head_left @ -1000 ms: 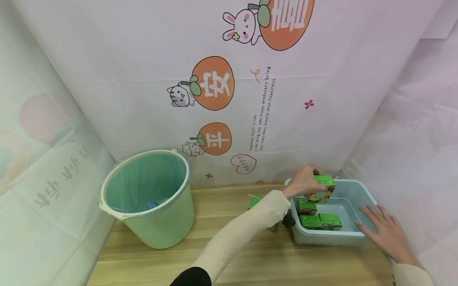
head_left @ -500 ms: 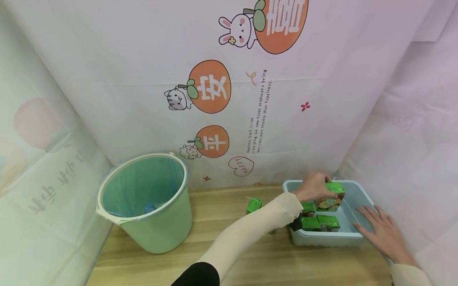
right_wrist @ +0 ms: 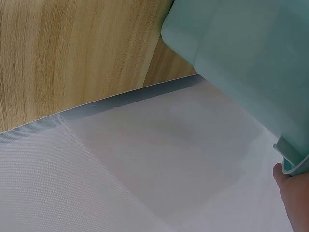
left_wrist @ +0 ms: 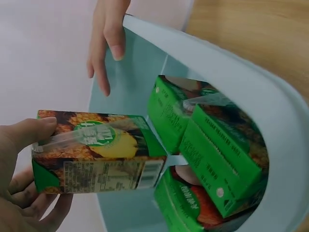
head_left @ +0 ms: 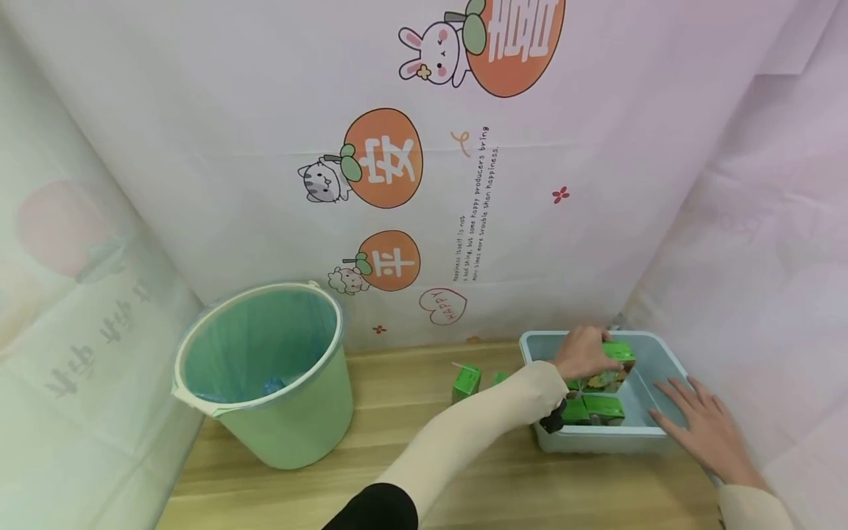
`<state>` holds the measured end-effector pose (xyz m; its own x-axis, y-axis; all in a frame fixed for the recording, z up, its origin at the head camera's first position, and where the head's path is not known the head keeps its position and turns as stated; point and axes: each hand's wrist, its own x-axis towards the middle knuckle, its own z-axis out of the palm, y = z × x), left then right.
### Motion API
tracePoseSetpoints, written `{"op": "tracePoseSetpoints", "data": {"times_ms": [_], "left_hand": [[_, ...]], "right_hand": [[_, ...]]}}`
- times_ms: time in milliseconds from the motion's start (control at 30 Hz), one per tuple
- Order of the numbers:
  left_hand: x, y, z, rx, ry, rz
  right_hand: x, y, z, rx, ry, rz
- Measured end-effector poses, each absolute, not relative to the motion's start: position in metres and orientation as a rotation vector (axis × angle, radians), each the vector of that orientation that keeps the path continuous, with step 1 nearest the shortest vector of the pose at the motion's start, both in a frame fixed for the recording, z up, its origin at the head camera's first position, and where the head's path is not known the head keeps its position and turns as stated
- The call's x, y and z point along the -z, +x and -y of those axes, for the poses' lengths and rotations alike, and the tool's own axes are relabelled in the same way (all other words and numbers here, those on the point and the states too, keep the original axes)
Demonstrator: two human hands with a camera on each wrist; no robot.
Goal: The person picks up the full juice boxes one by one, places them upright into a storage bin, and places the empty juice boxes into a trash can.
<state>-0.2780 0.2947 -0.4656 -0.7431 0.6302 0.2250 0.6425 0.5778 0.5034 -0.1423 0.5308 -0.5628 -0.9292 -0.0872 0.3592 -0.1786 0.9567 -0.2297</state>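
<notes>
Head view: inside the pale-blue rectangular plastic tub [head_left: 645, 431], my left hand [head_left: 584, 353] grips a green-and-brown boxy paper drink carton [head_left: 611, 377]; my right hand [head_left: 707, 423] spreads over its right rim.

Left wrist view: three similar cartons [left_wrist: 219, 157] sit deeper in the tub; a level, unsqueezed pinch should avoid knocks.

Right wrist view: my right thumb rests at the tub's rim, good bracing.
</notes>
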Motion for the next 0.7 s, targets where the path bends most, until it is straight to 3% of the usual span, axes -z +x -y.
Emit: {"op": "tracePoseSetpoints", "data": {"times_ms": [500,700], "left_hand": [[0.507,-0.281,-0.298,0.926,-1.104,2.799],[0.524,-0.273,-0.308,0.725,-0.936,2.828]], "right_hand": [[0.561,-0.147,-0.529,-0.375,0.221,2.718],[0.565,-0.146,-0.530,-0.367,0.235,2.678]]}}
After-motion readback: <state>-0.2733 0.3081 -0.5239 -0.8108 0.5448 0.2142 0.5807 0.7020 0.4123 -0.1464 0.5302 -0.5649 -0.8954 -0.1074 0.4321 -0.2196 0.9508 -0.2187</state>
